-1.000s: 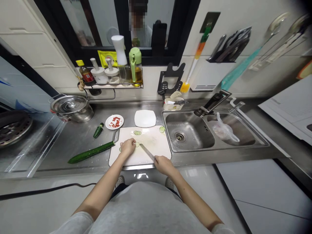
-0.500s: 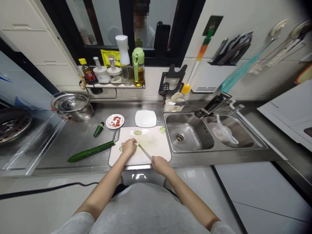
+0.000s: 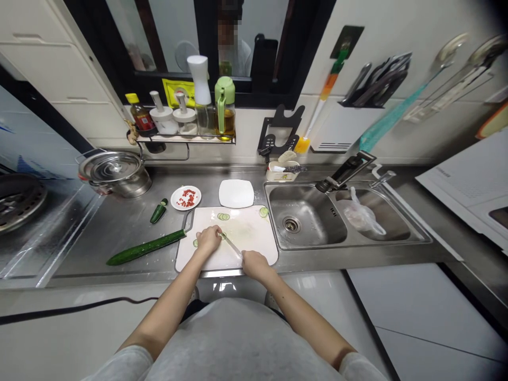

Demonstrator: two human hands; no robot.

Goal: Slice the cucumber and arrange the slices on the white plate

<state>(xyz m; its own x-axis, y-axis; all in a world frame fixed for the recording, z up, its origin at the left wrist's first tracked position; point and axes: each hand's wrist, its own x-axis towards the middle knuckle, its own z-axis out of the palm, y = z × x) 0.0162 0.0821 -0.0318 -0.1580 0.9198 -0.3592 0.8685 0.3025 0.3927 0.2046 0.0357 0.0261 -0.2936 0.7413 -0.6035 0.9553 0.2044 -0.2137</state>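
A white cutting board [image 3: 250, 238] lies on the steel counter in front of me. My right hand [image 3: 257, 264] grips a knife [image 3: 233, 246], whose blade slants over the board toward my left hand. The fingers of my left hand [image 3: 208, 239] are bent together at a cucumber slice [image 3: 223, 236] by the knife tip; they partly hide it. Further slices are a small overlapping row [image 3: 223, 216] at the back of the board, a group [image 3: 264, 212] at its far right corner and some [image 3: 195, 243] partly behind my left hand.
Left of the board lie a long cucumber [image 3: 146, 248] and a short cucumber piece [image 3: 159, 211]. Behind it are a plate of red bits [image 3: 174, 199] and a white square plate [image 3: 236, 193]. A lidded pot [image 3: 130, 182] stands far left; a double sink [image 3: 305, 211] is right.
My right hand and the knife have shifted slightly left, the blade now closer to my left fingers. My left hand stays at the slice. The whole view has drifted a little.
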